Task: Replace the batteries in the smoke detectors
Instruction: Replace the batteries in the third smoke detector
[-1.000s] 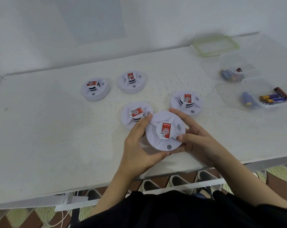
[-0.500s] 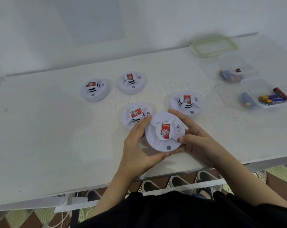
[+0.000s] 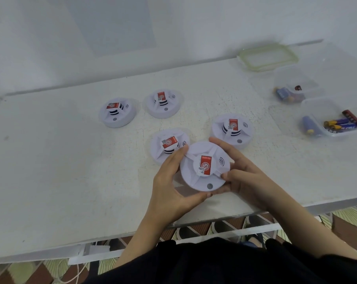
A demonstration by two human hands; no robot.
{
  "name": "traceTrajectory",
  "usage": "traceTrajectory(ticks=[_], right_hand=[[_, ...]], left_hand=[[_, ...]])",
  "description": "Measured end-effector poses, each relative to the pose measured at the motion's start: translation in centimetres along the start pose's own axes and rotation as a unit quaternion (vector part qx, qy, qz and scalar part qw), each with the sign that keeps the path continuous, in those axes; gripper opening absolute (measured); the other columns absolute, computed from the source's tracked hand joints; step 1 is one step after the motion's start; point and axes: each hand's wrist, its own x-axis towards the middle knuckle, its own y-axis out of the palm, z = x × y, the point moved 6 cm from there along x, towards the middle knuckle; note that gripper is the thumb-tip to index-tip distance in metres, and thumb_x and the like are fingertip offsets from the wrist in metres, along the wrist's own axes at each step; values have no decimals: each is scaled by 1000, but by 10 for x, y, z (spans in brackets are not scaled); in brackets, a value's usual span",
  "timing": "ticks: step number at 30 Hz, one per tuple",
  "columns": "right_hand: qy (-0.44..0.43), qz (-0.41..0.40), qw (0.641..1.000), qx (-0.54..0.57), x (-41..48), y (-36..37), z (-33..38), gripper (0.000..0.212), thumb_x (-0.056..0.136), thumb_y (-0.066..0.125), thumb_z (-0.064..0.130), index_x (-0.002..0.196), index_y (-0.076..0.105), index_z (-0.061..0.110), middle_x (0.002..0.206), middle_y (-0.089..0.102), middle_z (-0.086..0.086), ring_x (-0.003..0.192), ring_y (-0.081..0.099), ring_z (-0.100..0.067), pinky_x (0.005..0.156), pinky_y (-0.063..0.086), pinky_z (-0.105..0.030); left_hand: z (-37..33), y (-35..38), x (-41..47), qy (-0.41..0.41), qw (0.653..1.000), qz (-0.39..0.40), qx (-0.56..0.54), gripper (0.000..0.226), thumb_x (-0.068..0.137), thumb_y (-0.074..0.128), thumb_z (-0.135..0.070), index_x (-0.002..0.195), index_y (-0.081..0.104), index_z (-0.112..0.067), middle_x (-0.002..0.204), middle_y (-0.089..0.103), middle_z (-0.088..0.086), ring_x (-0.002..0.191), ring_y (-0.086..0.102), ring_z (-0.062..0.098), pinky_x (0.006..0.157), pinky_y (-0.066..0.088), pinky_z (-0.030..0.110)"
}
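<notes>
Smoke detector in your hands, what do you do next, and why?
Probably twist it open. Both the left hand and right hand grip the smoke detector by its rim, it looks closed, and batteries lie in the clear box.

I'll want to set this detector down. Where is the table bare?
Bare: the table's wide left part, beside the far-left detector; also the strip between the right detector and the battery tub. Crowded around the held detector.

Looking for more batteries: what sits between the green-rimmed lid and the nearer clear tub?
Another clear tub with a few batteries sits between lid and nearer tub, seen in the head view.
</notes>
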Motion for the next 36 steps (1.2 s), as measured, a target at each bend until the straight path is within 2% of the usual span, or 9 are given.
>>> traceTrajectory(ticks=[4,8,16,21,23,25,28,32,36], right_hand=[[5,5,1000,3,1,-1,0,69,77,46,-3,135,42,34,125,61,-10,104,63,-33,74,58,-42],[12,11,1000,23,3,0,0,70,75,46,-3,135,43,34,126,59,-15,104,62,-35,76,57,-44],[22,10,1000,18,4,-2,3,71,75,47,-4,134,44,35,127,59,-14,107,62,-32,74,57,-39],[-6,37,986,-166,6,-3,33,87,71,62,-2,141,31,38,131,56,4,112,59,-22,79,55,-35],[-16,33,962,-269,11,-5,51,92,71,72,3,142,27,39,131,52,11,113,58,-15,79,55,-33],[-29,5,932,-361,21,-11,74,94,67,84,18,140,29,41,126,53,18,108,58,-9,77,54,-27],[-61,-23,891,-448,42,-19,107,88,61,87,30,133,37,39,121,54,19,94,59,-4,72,51,-19],[-36,-59,858,-509,85,-50,134,74,61,86,24,119,41,33,114,57,17,93,57,1,68,45,-11],[7,-66,847,-528,129,-85,133,69,65,84,19,121,44,27,119,54,6,101,57,-13,72,44,-14]], left_hand=[[0,0,0,-1,1000,-3,3,91,66,82,-42,142,43,-12,144,47,-7,135,43,10,104,46,42],[-1,-1,2,-1,1000,-8,17,91,65,81,-46,142,43,-14,145,44,-13,134,42,6,104,45,37],[-3,-3,5,-13,1000,-12,21,90,64,82,-46,140,45,-13,143,47,-12,132,44,4,105,44,29],[-14,-12,22,-2,1000,-5,18,94,58,85,-45,138,48,-13,137,53,-9,127,49,5,101,44,21],[-21,-16,37,-5,1000,5,10,97,55,88,-45,138,48,-19,135,55,-11,124,51,4,99,45,19],[-26,-19,56,-12,1000,18,9,99,51,91,-43,137,47,-25,131,55,-18,121,52,-2,98,44,16],[-31,-19,91,-10,999,43,28,104,48,93,-39,139,45,-21,128,53,-21,117,49,-10,98,40,11],[-25,-12,148,-45,990,69,113,102,52,92,-37,141,44,-23,129,50,-13,116,40,1,97,32,16],[-7,9,198,-46,972,111,201,97,56,91,-38,139,46,-15,133,51,2,127,37,17,92,32,24]])
